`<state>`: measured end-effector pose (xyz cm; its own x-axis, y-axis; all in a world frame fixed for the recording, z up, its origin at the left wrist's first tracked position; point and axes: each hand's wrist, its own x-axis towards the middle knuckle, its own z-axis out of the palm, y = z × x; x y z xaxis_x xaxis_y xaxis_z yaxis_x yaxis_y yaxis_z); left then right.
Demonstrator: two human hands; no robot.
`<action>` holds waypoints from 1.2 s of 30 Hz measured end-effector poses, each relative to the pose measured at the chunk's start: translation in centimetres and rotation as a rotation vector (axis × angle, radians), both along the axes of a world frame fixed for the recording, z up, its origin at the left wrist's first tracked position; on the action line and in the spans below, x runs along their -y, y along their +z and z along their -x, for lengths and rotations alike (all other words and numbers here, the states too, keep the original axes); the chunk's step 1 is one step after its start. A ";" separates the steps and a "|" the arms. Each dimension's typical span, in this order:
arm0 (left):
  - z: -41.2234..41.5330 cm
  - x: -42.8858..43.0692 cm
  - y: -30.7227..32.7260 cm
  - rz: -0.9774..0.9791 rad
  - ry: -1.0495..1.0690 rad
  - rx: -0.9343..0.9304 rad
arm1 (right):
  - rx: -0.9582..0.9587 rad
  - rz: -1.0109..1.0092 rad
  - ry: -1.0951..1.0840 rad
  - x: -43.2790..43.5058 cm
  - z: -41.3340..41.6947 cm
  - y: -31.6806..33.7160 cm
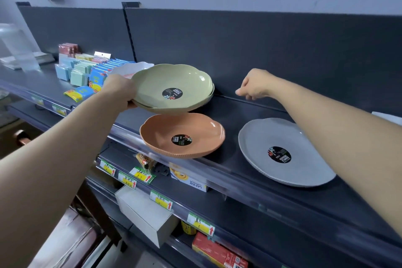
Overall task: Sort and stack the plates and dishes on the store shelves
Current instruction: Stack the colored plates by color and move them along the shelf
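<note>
My left hand (120, 91) grips the left rim of two nested pale green dishes (174, 85) and holds them in the air above the top shelf (250, 111). Just below them an orange scalloped dish (185, 128) rests at the shelf's front edge. A wide grey plate (282, 150) lies on the shelf to the right. Each carries a round black sticker. My right hand (254, 86) hovers near the shelf's back panel, fingers curled loosely, holding nothing. A white dish (132, 68) peeks out behind my left hand.
Packs of coloured sponges and cloths (87, 67) fill the shelf's left part. Lower shelves hold a white box (148, 213), a red box (217, 252) and price tags (128, 178). A dark back panel (282, 50) closes the shelf behind.
</note>
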<state>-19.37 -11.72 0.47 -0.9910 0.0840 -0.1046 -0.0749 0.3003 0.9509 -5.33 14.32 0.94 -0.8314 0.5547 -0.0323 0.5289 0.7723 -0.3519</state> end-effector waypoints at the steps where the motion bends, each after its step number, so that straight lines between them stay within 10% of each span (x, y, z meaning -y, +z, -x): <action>1: 0.5 0.6 0.1 0.003 0.000 -0.001 | -0.012 0.009 0.001 0.6 0.9 0.0; 36: 11.1 10.2 -5.6 0.115 0.076 0.109 | 0.134 -0.138 -0.371 5.9 14.9 -5.1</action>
<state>-30.48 -21.93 -5.17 -0.9763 -0.0098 -0.2163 -0.2024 0.3960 0.8957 -20.25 8.41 -4.17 -0.5676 0.8227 -0.0310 0.8144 0.5555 -0.1678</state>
